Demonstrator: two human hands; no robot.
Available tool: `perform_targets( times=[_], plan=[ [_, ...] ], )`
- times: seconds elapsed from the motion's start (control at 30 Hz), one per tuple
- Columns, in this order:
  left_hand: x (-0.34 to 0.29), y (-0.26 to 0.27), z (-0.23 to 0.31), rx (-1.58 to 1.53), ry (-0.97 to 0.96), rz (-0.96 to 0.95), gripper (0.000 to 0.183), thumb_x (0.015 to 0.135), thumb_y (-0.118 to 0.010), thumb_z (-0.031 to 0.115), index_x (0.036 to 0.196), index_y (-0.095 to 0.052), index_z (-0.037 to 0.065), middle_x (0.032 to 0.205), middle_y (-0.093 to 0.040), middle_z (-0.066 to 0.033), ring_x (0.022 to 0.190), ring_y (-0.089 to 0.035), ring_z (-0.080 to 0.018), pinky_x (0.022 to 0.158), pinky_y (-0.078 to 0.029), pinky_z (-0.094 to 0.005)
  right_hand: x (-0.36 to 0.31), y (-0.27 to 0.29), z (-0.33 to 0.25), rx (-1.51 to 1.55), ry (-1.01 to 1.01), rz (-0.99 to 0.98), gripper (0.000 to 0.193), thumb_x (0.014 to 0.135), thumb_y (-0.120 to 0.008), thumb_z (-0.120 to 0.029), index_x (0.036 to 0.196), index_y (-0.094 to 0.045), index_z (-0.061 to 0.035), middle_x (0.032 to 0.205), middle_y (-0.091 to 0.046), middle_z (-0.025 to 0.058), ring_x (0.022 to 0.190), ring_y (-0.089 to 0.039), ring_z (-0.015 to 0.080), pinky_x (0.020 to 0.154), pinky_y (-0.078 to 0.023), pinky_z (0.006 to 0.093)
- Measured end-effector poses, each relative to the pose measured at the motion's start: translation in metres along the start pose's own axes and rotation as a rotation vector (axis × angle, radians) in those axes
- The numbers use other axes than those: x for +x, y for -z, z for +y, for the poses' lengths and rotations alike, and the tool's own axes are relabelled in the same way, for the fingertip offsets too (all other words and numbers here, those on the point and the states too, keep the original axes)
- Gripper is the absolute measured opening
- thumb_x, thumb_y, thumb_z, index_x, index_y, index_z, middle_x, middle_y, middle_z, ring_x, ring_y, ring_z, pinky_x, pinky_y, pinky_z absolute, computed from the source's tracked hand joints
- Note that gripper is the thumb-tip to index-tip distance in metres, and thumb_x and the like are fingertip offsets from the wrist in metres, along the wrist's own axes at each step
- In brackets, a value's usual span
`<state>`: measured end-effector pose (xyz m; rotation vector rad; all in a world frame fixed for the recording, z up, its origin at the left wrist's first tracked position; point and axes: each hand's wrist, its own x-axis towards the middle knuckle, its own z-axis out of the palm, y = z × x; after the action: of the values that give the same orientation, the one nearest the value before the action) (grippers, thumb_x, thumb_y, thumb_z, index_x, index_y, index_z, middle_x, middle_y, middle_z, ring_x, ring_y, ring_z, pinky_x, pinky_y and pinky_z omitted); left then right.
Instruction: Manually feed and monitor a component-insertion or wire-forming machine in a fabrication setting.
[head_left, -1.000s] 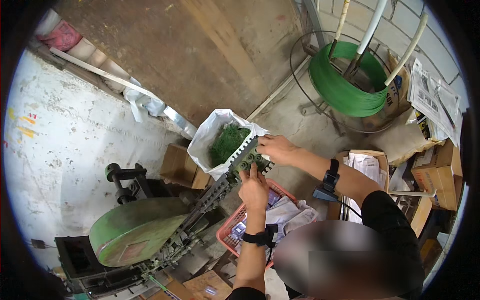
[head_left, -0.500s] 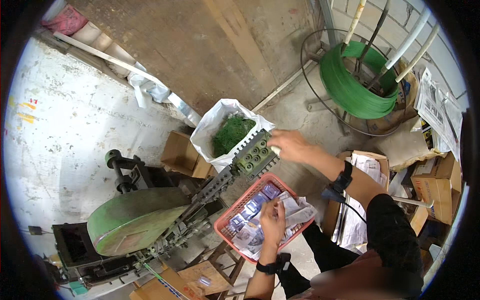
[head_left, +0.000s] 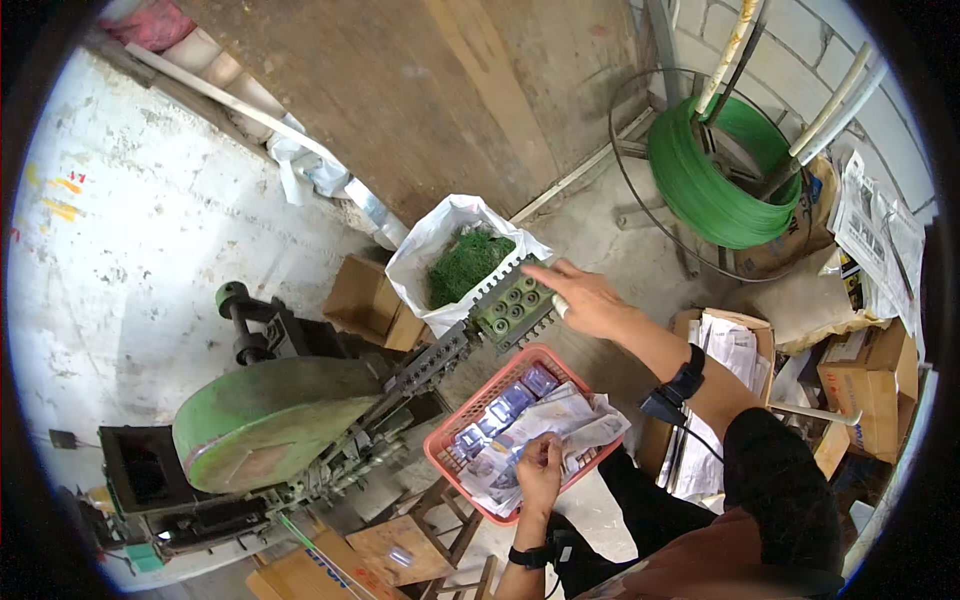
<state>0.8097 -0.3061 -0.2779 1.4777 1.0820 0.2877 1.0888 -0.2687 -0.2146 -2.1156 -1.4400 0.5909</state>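
My right hand [head_left: 590, 302] rests at the far end of a dark machine arm, its index finger stretched along the edge of a green plate with round rollers [head_left: 513, 308]. Something white covers a fingertip or thumb of that hand. Over a pink plastic basket [head_left: 437, 468] hovers my left hand [head_left: 540, 468], fingers and thumb drawn together; whatever they hold, if anything, is hidden. Inside the basket lie blue-purple clear packs [head_left: 512, 402] and printed paper sheets [head_left: 592, 430].
A white sack of green wire pieces [head_left: 468, 262] stands beyond the rollers. The green machine wheel [head_left: 270, 425] is at left. A coil of green wire [head_left: 690, 195] sits at far right, near a carton of papers [head_left: 735, 345]. A wooden stool [head_left: 400, 550] stands below.
My left hand has moved nearer to me and its fingers have closed together over the papers. My right hand has shifted slightly, its index finger now stretched along the plate's edge.
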Motion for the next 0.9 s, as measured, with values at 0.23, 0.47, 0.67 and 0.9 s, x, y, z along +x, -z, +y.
perform_targets(
  times=[0.23, 0.47, 0.67, 0.9],
  plan=[
    [-0.003, 0.003, 0.002, 0.033, -0.035, -0.006, 0.022, 0.081, -0.057, 0.015, 0.088, -0.058, -0.006, 0.073, -0.059, -0.0092, 0.063, -0.053, -0.011, 0.059, -0.044, -0.0229, -0.014, -0.019, -0.003, 0.014, 0.032, 0.139, 0.059, 0.059, -0.051, 0.005, 0.116, -0.045, -0.0125, 0.098, -0.047, 0.0111, 0.084, -0.053, 0.0301, 0.07, -0.044, 0.0376],
    [-0.017, 0.01, 0.0, -0.057, 0.096, -0.053, 0.022, 0.083, -0.055, 0.017, 0.09, -0.058, -0.004, 0.071, -0.056, -0.0024, 0.06, -0.051, -0.0078, 0.056, -0.043, -0.0208, -0.008, -0.032, -0.018, -0.02, -0.015, 0.087, 0.056, 0.06, -0.054, 0.002, 0.113, -0.047, -0.0127, 0.098, -0.045, 0.0116, 0.084, -0.054, 0.0308, 0.071, -0.044, 0.0388],
    [-0.025, 0.021, -0.008, -0.099, 0.117, -0.088, 0.021, 0.083, -0.055, 0.017, 0.089, -0.059, -0.003, 0.07, -0.056, -0.0032, 0.062, -0.05, -0.008, 0.056, -0.041, -0.0206, -0.006, -0.037, -0.031, -0.011, -0.079, 0.118, 0.053, 0.059, -0.05, 0.003, 0.11, -0.049, -0.0113, 0.098, -0.047, 0.0101, 0.088, -0.051, 0.0297, 0.073, -0.043, 0.0384],
    [-0.034, 0.036, -0.028, -0.495, 0.244, -0.177, 0.029, 0.085, -0.041, 0.022, 0.092, -0.056, -0.002, 0.081, -0.058, -0.0071, 0.071, -0.055, -0.0149, 0.064, -0.045, -0.0269, -0.021, -0.045, -0.023, 0.194, -0.126, 0.372, 0.036, 0.067, -0.052, 0.001, 0.102, -0.052, -0.0076, 0.092, -0.052, 0.0118, 0.08, -0.054, 0.0308, 0.069, -0.044, 0.0388]
  ],
)
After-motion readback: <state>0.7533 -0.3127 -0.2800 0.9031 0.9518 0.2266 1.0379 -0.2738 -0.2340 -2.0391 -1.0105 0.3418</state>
